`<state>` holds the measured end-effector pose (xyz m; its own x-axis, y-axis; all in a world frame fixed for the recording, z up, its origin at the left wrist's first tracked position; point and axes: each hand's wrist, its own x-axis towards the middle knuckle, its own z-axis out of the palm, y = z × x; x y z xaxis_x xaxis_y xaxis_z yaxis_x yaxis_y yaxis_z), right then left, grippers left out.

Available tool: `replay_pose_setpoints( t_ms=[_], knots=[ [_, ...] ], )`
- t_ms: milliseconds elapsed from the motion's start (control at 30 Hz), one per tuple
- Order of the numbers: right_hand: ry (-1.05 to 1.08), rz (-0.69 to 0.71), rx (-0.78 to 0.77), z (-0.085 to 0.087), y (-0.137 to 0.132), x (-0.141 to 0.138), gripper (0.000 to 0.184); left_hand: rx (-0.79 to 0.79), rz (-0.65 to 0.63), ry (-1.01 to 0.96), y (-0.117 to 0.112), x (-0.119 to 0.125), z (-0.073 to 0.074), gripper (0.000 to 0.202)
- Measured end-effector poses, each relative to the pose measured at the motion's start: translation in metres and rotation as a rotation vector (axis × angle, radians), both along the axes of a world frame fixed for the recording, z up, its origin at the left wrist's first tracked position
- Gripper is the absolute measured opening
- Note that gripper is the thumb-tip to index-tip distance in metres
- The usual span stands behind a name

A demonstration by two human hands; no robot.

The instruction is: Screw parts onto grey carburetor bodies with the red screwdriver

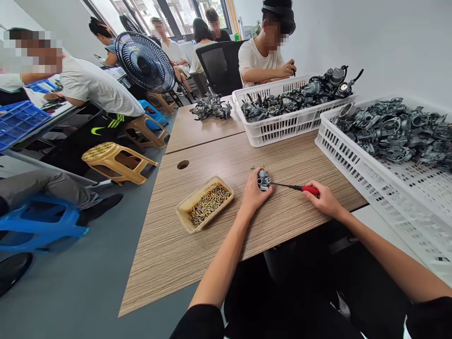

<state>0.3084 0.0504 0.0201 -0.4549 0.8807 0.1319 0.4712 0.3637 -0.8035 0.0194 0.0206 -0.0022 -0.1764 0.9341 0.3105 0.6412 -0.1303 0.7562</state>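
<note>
My left hand (253, 192) is closed around a small grey metal carburetor (263, 179) resting on the wood-grain table (197, 245). In my right hand (325, 201) is the red handle of a screwdriver (309, 189), its dark shaft pointing left. The screwdriver's tip meets the carburetor's right side, though the exact contact point is too small to make out. Just beyond the carburetor lie a few tiny brass-coloured parts (253, 167). Left of my left hand sits a shallow plastic tub (182, 217) holding many small brass parts.
Two white baskets, one behind (271, 136) and one at right (353, 157), hold many carburetors. A heap of metal parts (212, 107) lies at the far table end. A person (261, 59) sits opposite. A fan (144, 61) and stools (116, 157) stand left.
</note>
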Motion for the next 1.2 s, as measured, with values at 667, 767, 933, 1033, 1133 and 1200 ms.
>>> replay_pose_setpoints(
  t_ms=[667,767,933,1033,1133,1200],
  knots=[
    [0.005,0.003,-0.008,0.0020,-0.0005,-0.0002,0.027,0.011,-0.004,0.017,0.0001,-0.0001,0.0019,0.070],
    [0.005,0.001,-0.002,0.0020,-0.0004,-0.0004,0.027,0.022,-0.002,0.019,0.0001,0.0001,0.0017,0.070],
    [0.009,0.001,0.002,0.0018,-0.0007,-0.0007,0.026,0.025,0.001,0.022,0.0000,0.0006,0.0016,0.070],
    [0.016,0.003,0.004,0.0016,-0.0009,-0.0005,0.027,0.020,0.003,0.024,-0.0002,0.0009,0.0017,0.070],
    [0.012,0.001,0.006,0.0013,-0.0005,-0.0002,0.026,0.014,-0.002,0.019,-0.0001,0.0008,0.0017,0.070],
    [0.007,-0.002,0.011,0.0015,0.0000,-0.0002,0.026,0.015,-0.004,0.014,0.0000,0.0007,0.0016,0.070]
  ],
)
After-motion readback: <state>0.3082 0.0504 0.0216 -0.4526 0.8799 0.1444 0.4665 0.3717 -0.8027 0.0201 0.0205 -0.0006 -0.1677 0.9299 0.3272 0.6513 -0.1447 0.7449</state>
